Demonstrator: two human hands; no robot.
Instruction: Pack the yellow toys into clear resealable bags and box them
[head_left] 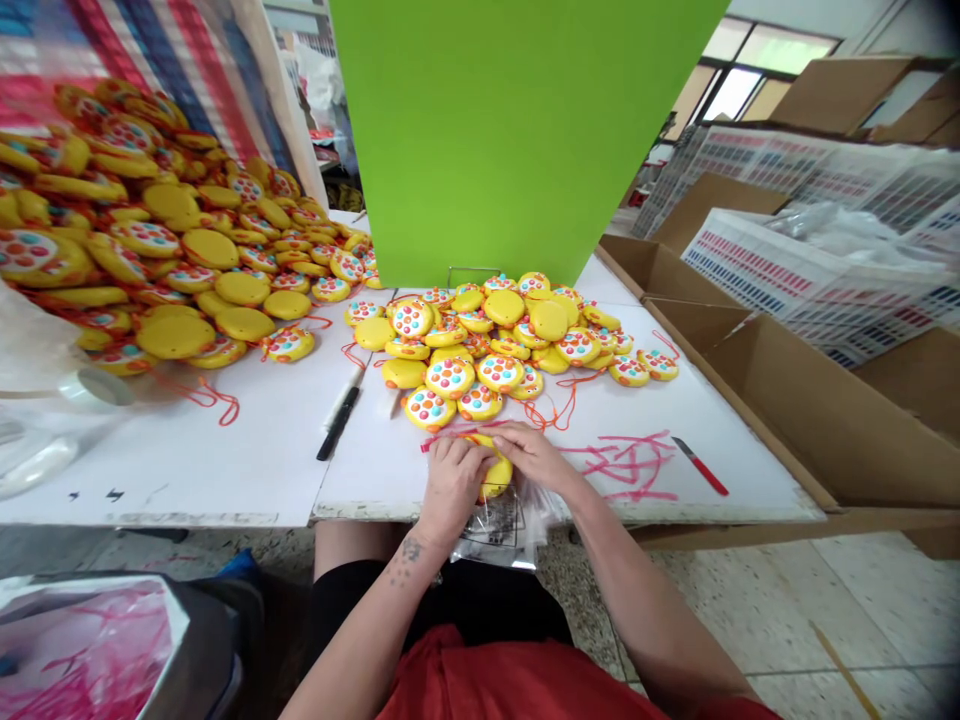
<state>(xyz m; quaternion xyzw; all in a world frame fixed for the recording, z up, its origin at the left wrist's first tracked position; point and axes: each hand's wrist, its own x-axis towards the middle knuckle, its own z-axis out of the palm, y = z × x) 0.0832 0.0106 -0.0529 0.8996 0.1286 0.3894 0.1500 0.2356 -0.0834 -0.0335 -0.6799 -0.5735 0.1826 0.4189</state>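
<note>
My left hand (452,478) and my right hand (534,455) meet at the near edge of the white table (225,470). Both close round one yellow round toy (496,475) with a red string. Under the hands a clear plastic bag (499,525) with black print hangs over the table edge. Just beyond my hands lies a heap of the same yellow toys with coloured buttons (495,340).
A much larger pile of yellow toys (135,230) fills the left of the table. A black marker (337,423) and a red-handled knife (699,465) lie on the table. Open cardboard boxes (810,410) stand at the right. A green panel (510,130) rises behind.
</note>
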